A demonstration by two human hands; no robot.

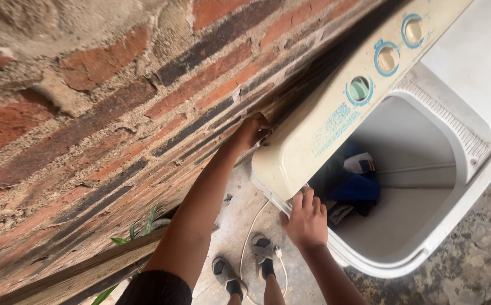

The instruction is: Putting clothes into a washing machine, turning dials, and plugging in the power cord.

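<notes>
- Head view, general: a white twin-tub washing machine [471, 169] stands just beside a rough brick wall [87, 101], on a worn concrete floor [239, 209]. The frame is tilted, so the machine runs from centre to upper right.
- Left hand [251, 131]: extended to the far corner of the cream control panel [324, 130], at the narrow gap between machine and wall. The fingers curl around the panel's corner edge and touch it. How firmly they close cannot be told, as the fingertips are hidden behind the panel.
- Right hand [307, 220]: placed on the near rim of the machine, just below the control panel. Fingers are bent over the rim and hold it; the palm faces away from the camera.
- Control panel: three round dials [360, 89] with blue surrounds, set in a row toward the upper right.
- Open wash tub [409, 214]: holds clothing [355, 183], mainly blue and dark pieces with one white item, lying against the left side of the tub, near the right hand but not touched by it.
- Lid [477, 62]: white, closed over the second compartment at upper right.
- Floor: a white power cord [251, 237] trails down from the machine's corner between the person's feet, which wear sandals [227, 277].
- Lower left: a wooden plank [76, 271] leans along the wall base, with green leaves [138, 231] beside it.
</notes>
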